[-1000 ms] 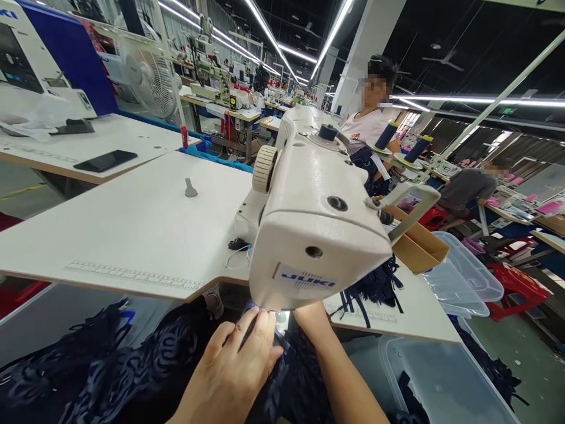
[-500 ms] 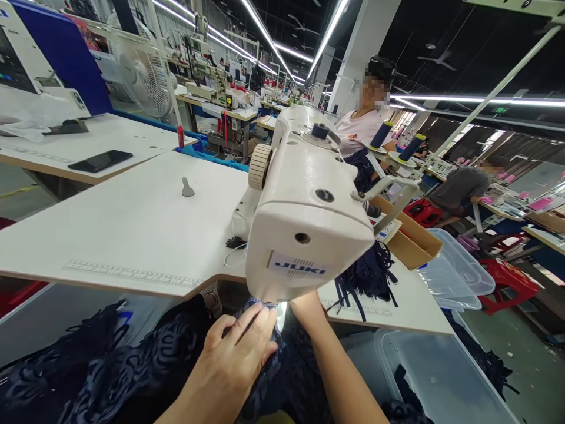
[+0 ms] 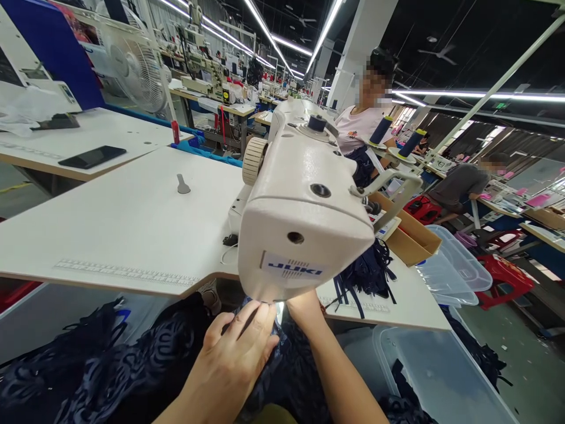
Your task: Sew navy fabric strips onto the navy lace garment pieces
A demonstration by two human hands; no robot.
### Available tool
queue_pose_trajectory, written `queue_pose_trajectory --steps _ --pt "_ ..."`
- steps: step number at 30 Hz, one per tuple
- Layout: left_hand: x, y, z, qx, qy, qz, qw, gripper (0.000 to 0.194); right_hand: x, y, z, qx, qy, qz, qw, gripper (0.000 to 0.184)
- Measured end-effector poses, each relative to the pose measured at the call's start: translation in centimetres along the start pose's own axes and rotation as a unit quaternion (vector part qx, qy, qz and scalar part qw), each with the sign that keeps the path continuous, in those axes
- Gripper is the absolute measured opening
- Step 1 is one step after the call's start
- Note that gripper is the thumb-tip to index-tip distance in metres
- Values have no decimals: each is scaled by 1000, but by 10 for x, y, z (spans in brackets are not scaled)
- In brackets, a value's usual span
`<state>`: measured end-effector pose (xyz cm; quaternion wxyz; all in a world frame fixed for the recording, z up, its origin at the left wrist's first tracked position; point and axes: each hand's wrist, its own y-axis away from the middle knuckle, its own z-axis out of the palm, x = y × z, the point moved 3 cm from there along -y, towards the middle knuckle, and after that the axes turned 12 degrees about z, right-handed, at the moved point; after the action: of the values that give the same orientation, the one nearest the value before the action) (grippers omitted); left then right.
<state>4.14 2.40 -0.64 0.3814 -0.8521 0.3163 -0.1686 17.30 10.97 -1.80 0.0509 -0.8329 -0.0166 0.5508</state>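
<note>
A cream sewing machine (image 3: 304, 212) stands on a white table (image 3: 123, 224) and fills the middle of the view. Dark navy lace fabric (image 3: 132, 365) lies in my lap and runs under the machine head. My left hand (image 3: 233, 359) rests flat on this fabric just below the head, fingers stretched out and close together. My right hand (image 3: 304, 306) reaches under the head from the right; the machine hides its fingers. More navy fabric with loose straps (image 3: 366, 277) is piled behind the machine.
A clear plastic bin (image 3: 441, 377) stands at my lower right, with more bins (image 3: 459, 271) and a cardboard box (image 3: 410, 238) beyond. A phone (image 3: 92, 156) lies on the left table. Other people sit at machines behind. A fan (image 3: 132, 65) stands far left.
The view has shifted slightly, so the machine sits a little further left. My left hand has slid a little toward the machine head on the fabric.
</note>
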Motion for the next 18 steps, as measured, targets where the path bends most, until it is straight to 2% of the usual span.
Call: queue_pose_trajectory --steps 6,14,18 --pt "0 -3 -1 -15 7 2 1000 23 4 0 2 -5 16 6 1000 31" --pt "1 -1 0 2 -13 7 1000 26 3 -2 4 -6 2 5 1000 28" --pt "-8 7 5 28 -35 55 997 30 -2 -1 5 49 13 4 999 25"
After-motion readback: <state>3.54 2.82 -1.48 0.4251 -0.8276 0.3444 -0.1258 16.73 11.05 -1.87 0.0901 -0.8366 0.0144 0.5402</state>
